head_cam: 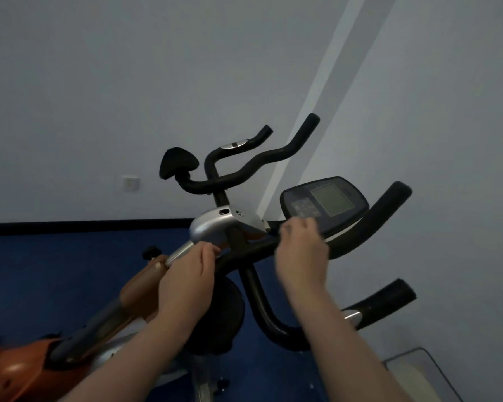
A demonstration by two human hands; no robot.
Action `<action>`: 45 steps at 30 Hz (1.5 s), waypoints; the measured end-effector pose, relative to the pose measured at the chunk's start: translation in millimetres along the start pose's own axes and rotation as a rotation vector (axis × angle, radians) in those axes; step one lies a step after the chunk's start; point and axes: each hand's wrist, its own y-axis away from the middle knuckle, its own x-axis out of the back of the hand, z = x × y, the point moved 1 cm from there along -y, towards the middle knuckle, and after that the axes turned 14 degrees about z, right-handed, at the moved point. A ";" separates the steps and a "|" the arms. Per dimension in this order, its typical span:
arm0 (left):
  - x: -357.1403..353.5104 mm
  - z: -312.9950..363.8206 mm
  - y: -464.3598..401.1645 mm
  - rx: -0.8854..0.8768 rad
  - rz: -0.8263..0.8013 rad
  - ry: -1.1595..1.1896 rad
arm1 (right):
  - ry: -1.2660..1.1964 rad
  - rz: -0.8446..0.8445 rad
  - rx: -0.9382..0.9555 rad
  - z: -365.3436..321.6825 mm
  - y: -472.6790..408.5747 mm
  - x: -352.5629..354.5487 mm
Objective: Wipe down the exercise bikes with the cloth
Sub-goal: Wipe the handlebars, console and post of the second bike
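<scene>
Pale grey wall [128,82] behind, crossed by a lighter diagonal stripe [317,91] and edged below by a black skirting band [70,227]; blue floor [55,280] beneath. Nearer exercise bike [262,309] in the foreground: black curved handlebars [372,224] spread rightward, with a dark console [325,204] bearing a grey screen mounted above the bar. Second exercise bike [99,323] to the left, with orange-and-silver frame, silver head housing [212,227], black bullhorn handlebars [244,166] and a black saddle [177,163] seen against the wall. Left hand [186,274] curled around the silver stem just below that housing, fingers wrapped over the tube. Right hand [302,256] blurred, held at the near bike's handlebar just below the console, fingers bent; whether closed on the bar or on anything else could not be told. Hands apart, separated by the central black post [237,239]. Cloth not distinguishable in either hand in this view. White wall socket [130,183] low on the wall at left. Pale object with a dark wire edge [418,372] at the lower right corner, identity unclear.
</scene>
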 end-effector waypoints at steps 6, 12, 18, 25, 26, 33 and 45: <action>-0.9 -5.4 2.8 -0.063 0.047 0.063 | -0.256 -0.283 0.046 -9.3 -12.0 3.4; -4.6 -6.5 2.8 0.022 0.087 0.209 | 0.129 0.014 0.045 6.4 -5.9 3.1; -5.9 -9.5 2.0 0.086 0.077 0.345 | -0.284 -0.315 0.236 -11.5 7.9 -8.6; -9.3 -14.7 2.2 0.200 0.042 0.423 | -0.079 -0.105 0.361 -13.7 18.7 -19.3; -8.4 -14.8 1.7 0.201 0.043 0.438 | -0.154 -0.178 0.397 -23.2 30.7 -28.4; -8.2 -15.2 2.0 0.205 0.013 0.445 | -0.274 -0.110 0.276 2.9 -20.4 7.2; -5.0 19.0 -45.0 -0.071 -0.328 0.308 | -0.299 0.049 -0.018 31.9 -8.7 27.0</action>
